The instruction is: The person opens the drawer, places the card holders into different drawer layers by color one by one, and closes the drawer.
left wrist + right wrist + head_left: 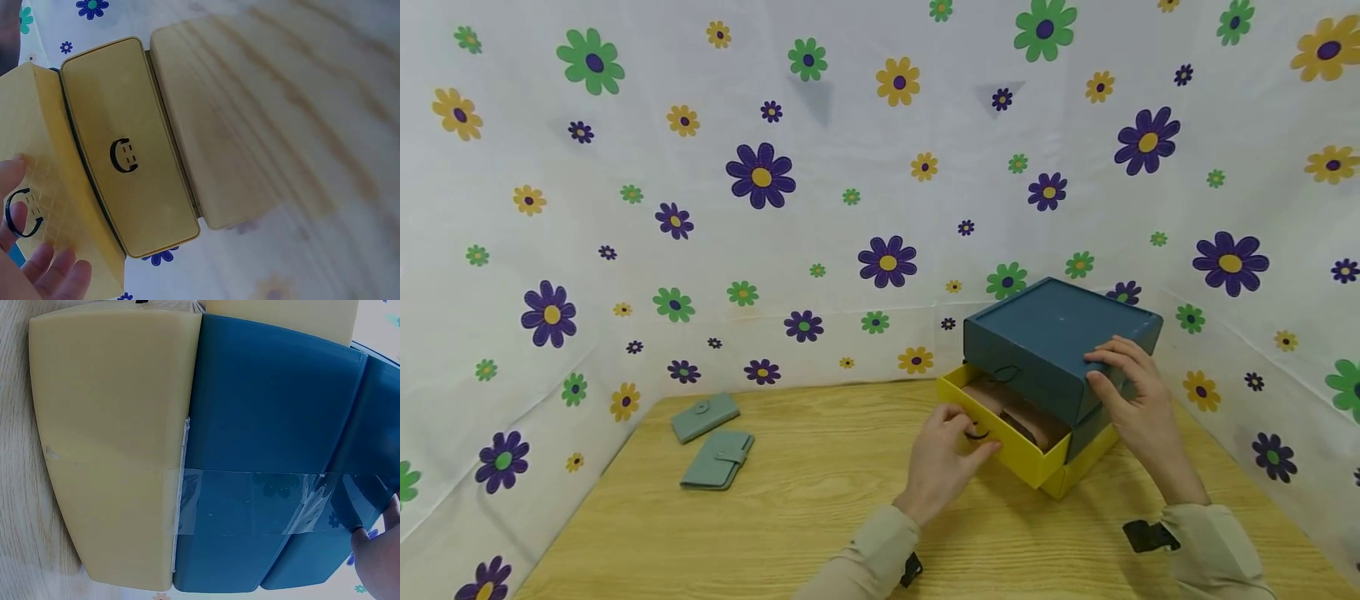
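The yellow plastic drawer [1019, 459], probably light and stiff, is best drawn by its curved black loop [976, 436], hooked by the left hand [942, 457]; the right hand [1144, 407] is loosely spread.

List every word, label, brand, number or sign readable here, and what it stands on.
None: no readable text shows on the yellow drawer, blue box or clear tape.
The farther green wallet and nearer green wallet are too small in view to rule out fine print.
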